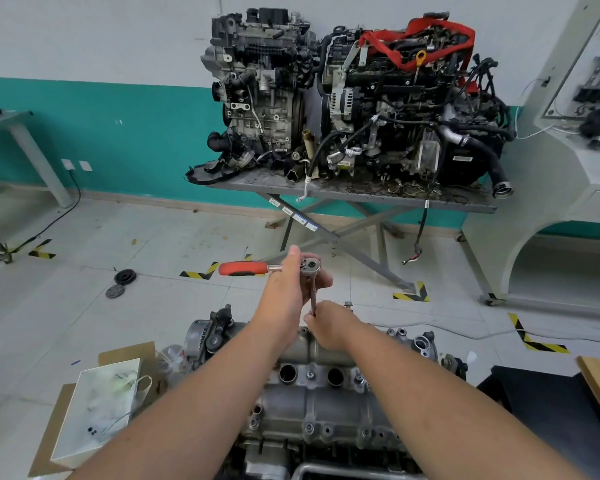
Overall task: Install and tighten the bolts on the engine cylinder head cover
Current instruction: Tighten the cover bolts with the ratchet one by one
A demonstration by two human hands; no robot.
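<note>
The ratchet (303,265) is held at its head by the left hand (284,289), thumb pressed on top, presumably so the head is kept down and square over the long extension bar (312,292) hanging from it. The red handle (243,268) is left sticking out to the left, free to be swung. The lower end of the bar is pinched by the right hand (329,323), grip closed round it, probably so the socket can be steered onto a bolt at the far edge of the cylinder head cover (326,403); the socket and that bolt are hidden by the hand, so seating cannot be told. One bolt (348,304) is seen standing proud just right of the right hand, judged not yet run down. Several bolts (310,375) nearer the camera on the cover look seated. The plug holes (287,373) are left open. Behind the cover, two other engines (343,98) are parked on a tabletop (361,195), uninvolved.
</note>
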